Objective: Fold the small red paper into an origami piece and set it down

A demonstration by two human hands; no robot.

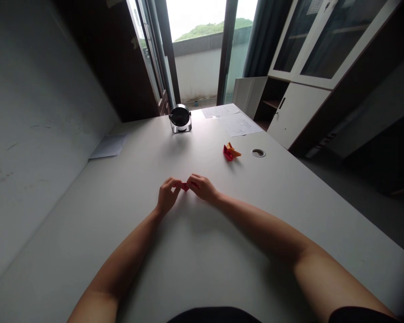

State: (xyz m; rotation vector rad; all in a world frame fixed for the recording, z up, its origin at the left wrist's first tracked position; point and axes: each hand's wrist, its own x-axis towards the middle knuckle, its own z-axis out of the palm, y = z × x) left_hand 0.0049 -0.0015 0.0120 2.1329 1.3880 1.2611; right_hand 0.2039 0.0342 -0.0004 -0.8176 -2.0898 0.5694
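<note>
Both hands busy: the left hand (168, 194) and right hand (204, 188) pinch a small red paper (185, 186) between them over the table (202, 269), partly folded, apparently unfinished; beyond, folded red and orange pieces (234, 151) sit, seemingly done.

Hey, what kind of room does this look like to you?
Probably an office or study, though I can't be certain. The white desk has what looks like a cable hole and loose papers on it, and a white cabinet with glass upper doors stands beyond its right side.
</note>
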